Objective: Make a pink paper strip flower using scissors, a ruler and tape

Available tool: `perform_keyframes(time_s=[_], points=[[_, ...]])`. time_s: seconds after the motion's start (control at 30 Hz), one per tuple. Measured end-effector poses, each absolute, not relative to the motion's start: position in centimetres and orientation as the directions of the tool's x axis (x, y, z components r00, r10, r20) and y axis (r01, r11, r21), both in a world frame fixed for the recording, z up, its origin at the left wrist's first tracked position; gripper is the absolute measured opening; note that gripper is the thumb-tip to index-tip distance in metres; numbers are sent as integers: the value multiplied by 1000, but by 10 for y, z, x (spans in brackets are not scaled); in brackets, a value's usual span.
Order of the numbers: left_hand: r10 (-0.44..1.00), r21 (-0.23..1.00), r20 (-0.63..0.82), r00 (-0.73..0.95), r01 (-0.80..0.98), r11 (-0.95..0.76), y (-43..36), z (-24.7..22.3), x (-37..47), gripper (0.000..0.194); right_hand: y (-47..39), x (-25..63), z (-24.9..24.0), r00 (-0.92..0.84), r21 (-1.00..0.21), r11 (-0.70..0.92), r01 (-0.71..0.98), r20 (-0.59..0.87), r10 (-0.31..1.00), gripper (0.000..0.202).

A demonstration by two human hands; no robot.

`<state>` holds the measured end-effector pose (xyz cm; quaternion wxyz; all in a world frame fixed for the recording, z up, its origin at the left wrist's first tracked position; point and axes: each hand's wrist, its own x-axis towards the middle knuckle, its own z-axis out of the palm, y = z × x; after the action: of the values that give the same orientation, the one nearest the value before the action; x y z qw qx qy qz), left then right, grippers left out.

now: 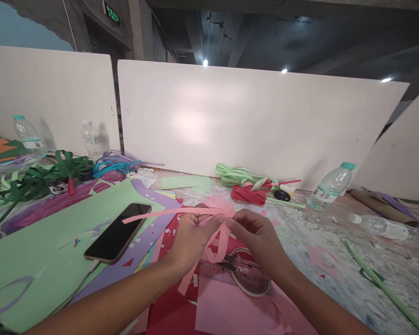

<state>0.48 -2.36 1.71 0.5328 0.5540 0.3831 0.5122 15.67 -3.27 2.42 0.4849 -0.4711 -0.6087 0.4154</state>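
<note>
Between my two hands is a bundle of pink paper strips, looped like petals, with one long strip sticking out to the left. My left hand pinches the strips near where they meet, thumb on top. Closed on the right side of the same gathering point is my right hand, its thumb and forefinger together. Below the hands lie scissors, a roll of tape and a clear ruler on pink paper.
A phone rests on green paper at left. Dark green paper flowers stand behind it. Red strips, light green strips and an upright water bottle are farther back. White panels border the table.
</note>
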Motion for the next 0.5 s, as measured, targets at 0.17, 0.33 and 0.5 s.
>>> perform_keyframes(time_s=[0.17, 0.33, 0.5], points=[[974, 985, 152, 170, -112, -134, -25, 18, 5, 54, -33, 156, 24, -73, -959, 228, 167, 219, 973, 31], [979, 986, 130, 158, -124, -111, -26, 18, 5, 50, -35, 154, 26, -67, -957, 236, 168, 228, 971, 31], [982, 987, 81, 173, -152, -54, -25, 13, 6, 45, -36, 152, 26, -69, -967, 213, 137, 205, 976, 31]])
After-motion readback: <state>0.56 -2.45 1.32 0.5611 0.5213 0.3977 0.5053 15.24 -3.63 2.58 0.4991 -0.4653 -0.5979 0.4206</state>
